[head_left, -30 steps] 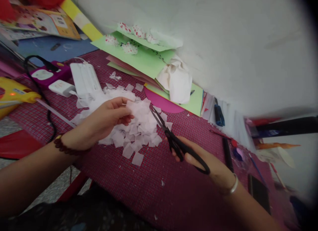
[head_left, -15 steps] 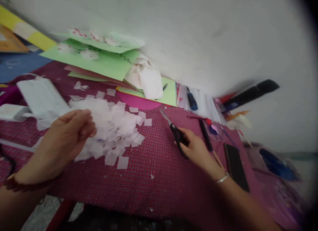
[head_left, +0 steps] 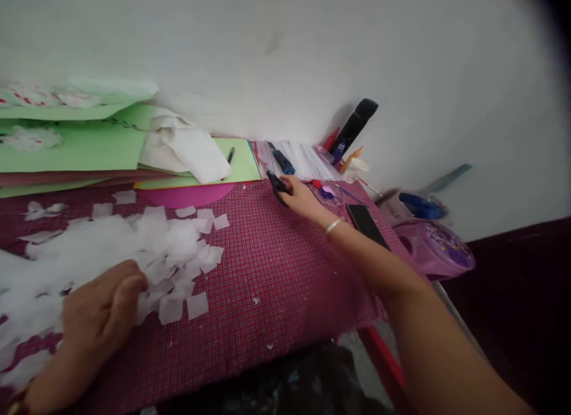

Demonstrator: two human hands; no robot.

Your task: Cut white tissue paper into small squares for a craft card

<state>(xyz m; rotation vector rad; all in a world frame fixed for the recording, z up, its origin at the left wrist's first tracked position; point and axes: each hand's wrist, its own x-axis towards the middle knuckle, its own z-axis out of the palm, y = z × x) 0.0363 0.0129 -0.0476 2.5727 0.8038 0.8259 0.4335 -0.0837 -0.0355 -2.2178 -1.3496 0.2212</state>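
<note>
My left hand rests with curled fingers on the near edge of a heap of small white paper squares on the red checked cloth; whether it grips any is hidden. My right hand, a silver bangle at the wrist, is stretched far out towards the wall. It holds the black scissors down on the cloth, close to the pens at the wall.
Green and pink card sheets with a crumpled white tissue lie along the wall. Pens and a black tube stand at the back. A black phone and a purple case lie right, near the table's edge.
My right hand has carried the scissors away from the paper heap to the far side by the wall. My left hand has sunk onto the heap. The view has swung right.
</note>
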